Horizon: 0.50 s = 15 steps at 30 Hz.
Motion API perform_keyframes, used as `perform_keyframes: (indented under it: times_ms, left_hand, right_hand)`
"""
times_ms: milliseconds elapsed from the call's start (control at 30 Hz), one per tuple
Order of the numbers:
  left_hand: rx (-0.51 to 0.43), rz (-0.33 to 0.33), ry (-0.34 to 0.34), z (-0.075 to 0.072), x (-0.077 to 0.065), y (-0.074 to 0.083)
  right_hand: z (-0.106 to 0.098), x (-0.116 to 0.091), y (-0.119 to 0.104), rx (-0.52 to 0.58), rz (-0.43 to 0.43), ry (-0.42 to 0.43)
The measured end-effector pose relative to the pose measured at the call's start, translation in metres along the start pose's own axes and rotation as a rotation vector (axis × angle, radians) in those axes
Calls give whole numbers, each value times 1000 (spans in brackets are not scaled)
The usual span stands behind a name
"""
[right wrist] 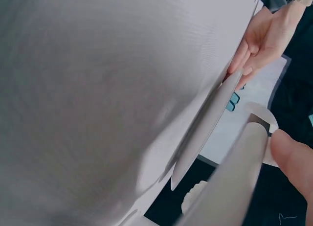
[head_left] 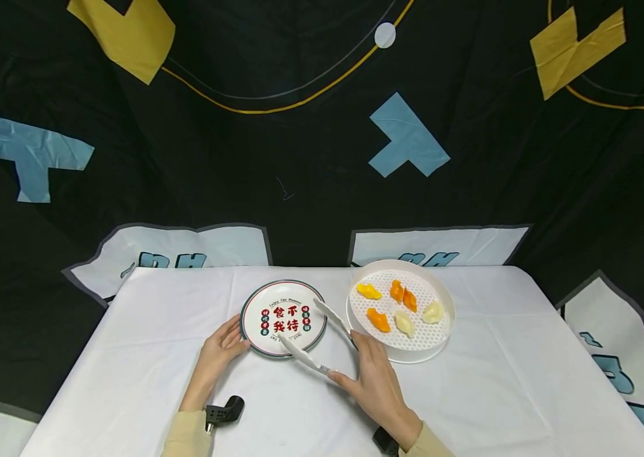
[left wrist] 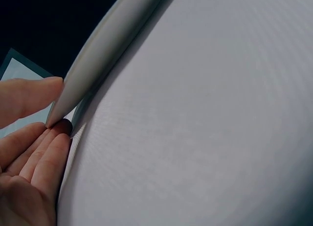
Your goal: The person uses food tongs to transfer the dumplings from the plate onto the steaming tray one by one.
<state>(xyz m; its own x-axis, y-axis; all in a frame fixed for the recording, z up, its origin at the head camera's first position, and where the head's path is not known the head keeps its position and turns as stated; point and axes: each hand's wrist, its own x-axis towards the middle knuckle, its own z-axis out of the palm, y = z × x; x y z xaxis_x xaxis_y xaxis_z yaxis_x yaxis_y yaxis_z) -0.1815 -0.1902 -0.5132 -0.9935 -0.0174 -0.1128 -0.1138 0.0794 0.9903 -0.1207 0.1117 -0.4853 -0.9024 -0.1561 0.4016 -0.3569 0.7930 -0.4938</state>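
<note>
My left hand [head_left: 216, 352] pinches the left rim of a round white plate [head_left: 264, 295] with a green and red edge and red characters. In the left wrist view the thumb lies on top of the plate [left wrist: 112, 40] and the fingers are beneath its edge. White tongs [head_left: 299, 354] are held in my right hand [head_left: 375, 384], thumb on one arm and fingers at the other. The tongs' arms are spread apart, their tips over the plate's right part with nothing between them. In the right wrist view one tong arm [right wrist: 230, 182] crosses near the thumb.
Right of the plate stands a round white steamer tray [head_left: 448, 304] with a perforated base. It holds several dumplings: a yellow one [head_left: 368, 291], orange ones [head_left: 378, 320] and pale ones [head_left: 433, 311]. White cloth [head_left: 499, 381] covers the table; a dark patterned curtain [head_left: 310, 178] hangs behind.
</note>
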Motion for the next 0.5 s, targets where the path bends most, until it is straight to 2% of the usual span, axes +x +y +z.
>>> perform_keyframes:
  times_ms: [200,500]
  left_hand:
    - [6,-12,-3,1,1,1]
    - [7,-11,-2,2,2,2]
  right_hand:
    - [1,0,1,-15,35,-73]
    - [1,2,-1,-77,48,-115]
